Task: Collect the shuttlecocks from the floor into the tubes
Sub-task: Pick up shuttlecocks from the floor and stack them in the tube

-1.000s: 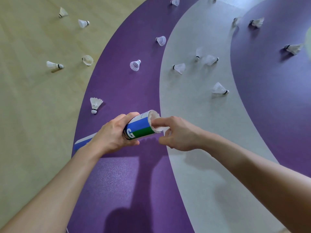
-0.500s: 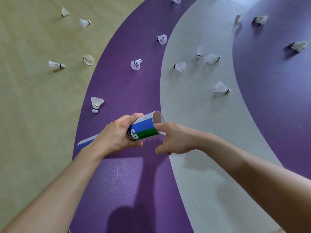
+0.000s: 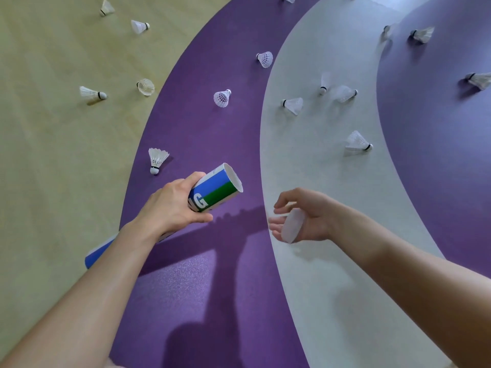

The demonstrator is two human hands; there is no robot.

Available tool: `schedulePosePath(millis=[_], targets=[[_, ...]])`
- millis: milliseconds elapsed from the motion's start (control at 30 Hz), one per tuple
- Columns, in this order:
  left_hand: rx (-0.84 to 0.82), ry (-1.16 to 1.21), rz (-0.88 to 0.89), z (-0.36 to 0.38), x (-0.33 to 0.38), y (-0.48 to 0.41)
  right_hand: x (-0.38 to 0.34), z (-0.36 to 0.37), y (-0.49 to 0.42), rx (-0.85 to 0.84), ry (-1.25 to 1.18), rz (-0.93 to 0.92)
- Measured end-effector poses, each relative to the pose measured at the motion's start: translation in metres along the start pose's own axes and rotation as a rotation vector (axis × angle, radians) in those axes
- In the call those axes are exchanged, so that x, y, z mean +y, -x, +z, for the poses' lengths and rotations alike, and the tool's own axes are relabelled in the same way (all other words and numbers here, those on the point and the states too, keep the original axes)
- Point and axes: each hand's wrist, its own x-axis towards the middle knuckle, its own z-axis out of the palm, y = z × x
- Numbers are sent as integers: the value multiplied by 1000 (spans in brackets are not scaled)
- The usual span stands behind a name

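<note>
My left hand [image 3: 172,205] grips a blue, green and white shuttlecock tube [image 3: 220,187] near its open end, which tilts up and to the right. My right hand [image 3: 313,213] hovers to the right of the tube, apart from it, fingers curled loosely around a white round cap [image 3: 291,227] in the palm. Several white shuttlecocks lie on the floor. The nearest one [image 3: 156,160] stands cork down just left of the tube's mouth. A mesh shuttlecock [image 3: 221,98] lies farther up on the purple band, and a feather one [image 3: 357,142] on the grey band.
The floor has a tan wood area [image 3: 53,155] at left, then curved purple [image 3: 202,288] and grey [image 3: 318,288] bands. More shuttlecocks are scattered at the far left [image 3: 91,92] and far right [image 3: 479,79]. My shadow falls on the purple band below.
My right hand has drawn back from the tube's mouth to the right and now shows a white cap in its palm. The shuttlecock that stuck out of the mouth is no longer visible.
</note>
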Motion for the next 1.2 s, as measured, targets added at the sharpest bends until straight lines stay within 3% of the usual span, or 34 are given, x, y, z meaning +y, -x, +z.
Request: schedulePosePath(millis=[100,267,433,533,633,733,1000,1200], targets=[[4,15,6,-1,-2,0,7,2,-4,-75,-7,36],[-2,17,0,-6,-13,4,13,18,-13,-59,67,-88],[37,55,-63,-15,-51,22,14,53,-23,85,403,-249],[46,11,-124,-15,-84,36,25,66,-31,224,833,-449],[70,2,-174,-13,-110,43,37,67,-38,347,1297,-834],[79,79,-213,-16,-124,37,33,67,-46,368,1424,-1056],[57,154,-310,-15,-135,11,-11,84,-70,384,1521,-1119],[216,224,-325,-16,-112,-13,-100,158,-55,280,1777,-1079]])
